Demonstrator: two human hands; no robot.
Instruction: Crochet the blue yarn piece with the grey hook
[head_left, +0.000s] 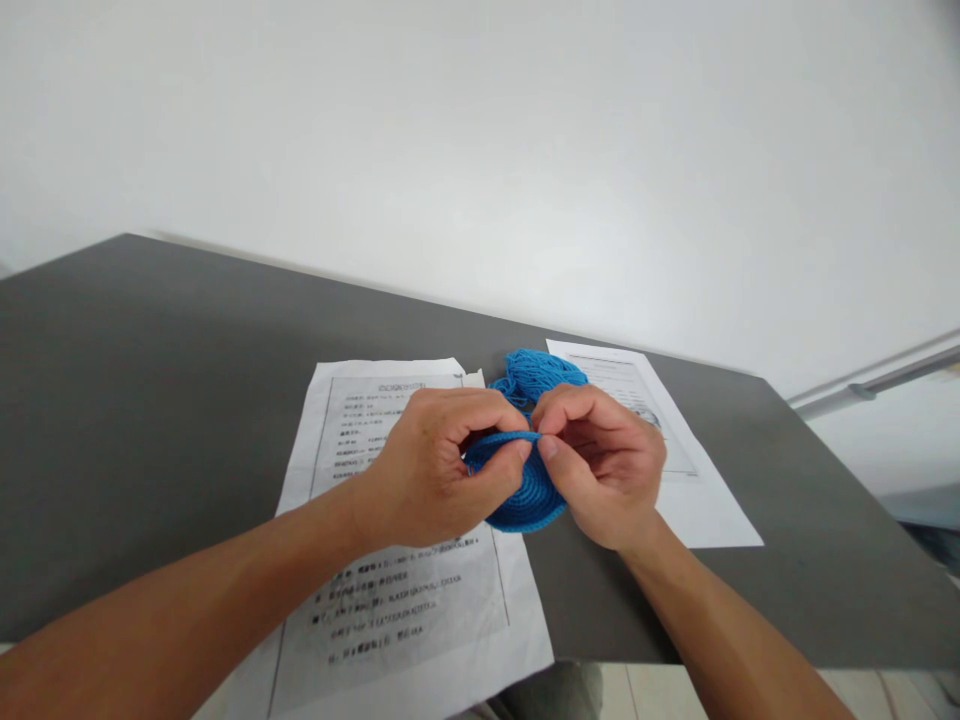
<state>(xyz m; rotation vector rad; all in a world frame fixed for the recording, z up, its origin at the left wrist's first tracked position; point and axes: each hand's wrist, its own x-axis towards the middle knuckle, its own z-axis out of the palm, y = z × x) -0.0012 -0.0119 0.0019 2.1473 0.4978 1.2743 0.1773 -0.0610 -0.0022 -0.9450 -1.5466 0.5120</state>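
Note:
A round piece of blue crochet [529,495] hangs tilted between my hands, its ringed stitches facing me. My left hand [450,465] pinches its upper edge between thumb and fingers. At the same edge, my right hand [604,455] has thumb and forefinger pressed together on the piece, close to the left fingertips. Whether a hook is in the right hand cannot be seen. Just behind the hands lies a skein of blue yarn [544,372], with loose strands running down toward them.
A creased printed sheet [405,640] lies under my left forearm and overhangs the table's front edge. Another printed sheet [709,510] lies to the right, partly behind my right hand. The dark grey table [187,400] meets a white wall [480,150] at the back.

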